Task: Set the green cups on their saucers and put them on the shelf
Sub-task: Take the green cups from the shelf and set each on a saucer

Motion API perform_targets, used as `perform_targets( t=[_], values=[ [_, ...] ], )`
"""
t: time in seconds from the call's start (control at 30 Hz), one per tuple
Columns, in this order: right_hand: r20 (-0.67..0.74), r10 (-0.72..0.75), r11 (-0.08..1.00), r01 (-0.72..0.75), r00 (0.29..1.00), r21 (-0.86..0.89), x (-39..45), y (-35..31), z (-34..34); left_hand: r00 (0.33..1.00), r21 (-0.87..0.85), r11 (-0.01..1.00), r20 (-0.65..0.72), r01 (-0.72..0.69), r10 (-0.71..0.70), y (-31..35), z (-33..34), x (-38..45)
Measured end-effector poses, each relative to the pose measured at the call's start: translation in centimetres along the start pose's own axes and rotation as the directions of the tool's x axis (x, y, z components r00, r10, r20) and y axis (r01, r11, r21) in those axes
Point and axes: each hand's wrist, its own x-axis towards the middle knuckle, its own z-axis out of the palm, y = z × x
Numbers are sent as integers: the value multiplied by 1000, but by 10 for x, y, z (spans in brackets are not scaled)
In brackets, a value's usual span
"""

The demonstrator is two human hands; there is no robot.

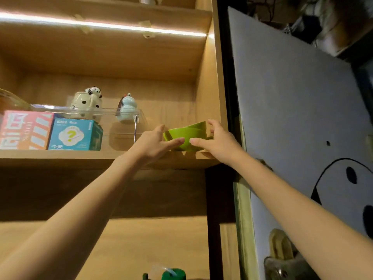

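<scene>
Two green cups stand close together at the right end of the wooden shelf (80,156). The front green cup (185,135) is low and wide, and the rear green cup (198,125) peeks out behind it. Their saucers are hidden by the shelf edge and my hands. My left hand (157,141) is at the left of the cups and my right hand (219,141) at the right. Both have spread fingers curved around the cups. Each thumb tip rests on the front cup's wall, and the other fingers stand clear of it.
A clear plastic box (125,126) stands just left of the cups, with a panda figurine (88,102) and a pale blue figurine (126,109) behind it. A teal box (75,135) and a pink box (22,130) sit further left. The cabinet's side wall (210,93) is right beside the cups.
</scene>
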Motion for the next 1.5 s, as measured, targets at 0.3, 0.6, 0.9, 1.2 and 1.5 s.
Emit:
perform_targets(
  t=[0.3,0.6,0.9,1.2,1.5],
  values=[
    [-55,15,1000,-16,998,-16,10,8,18,1000,-148,989,8,20,-19,-8,11,14],
    [-91,-8,983,25,996,179,-6,-11,5,995,-331,944,-98,-20,-13,1,-5,-4],
    [-121,-36,968,64,992,241,-45,-46,-15,969,-464,886,-225,-15,-102,23,-34,-44],
    [-77,3,938,24,997,345,-128,-50,-13,977,-568,823,-167,17,-135,36,-27,-135],
    [53,197,859,-198,979,473,-254,-30,28,982,-719,684,-13,123,-190,16,24,-262]
  ],
)
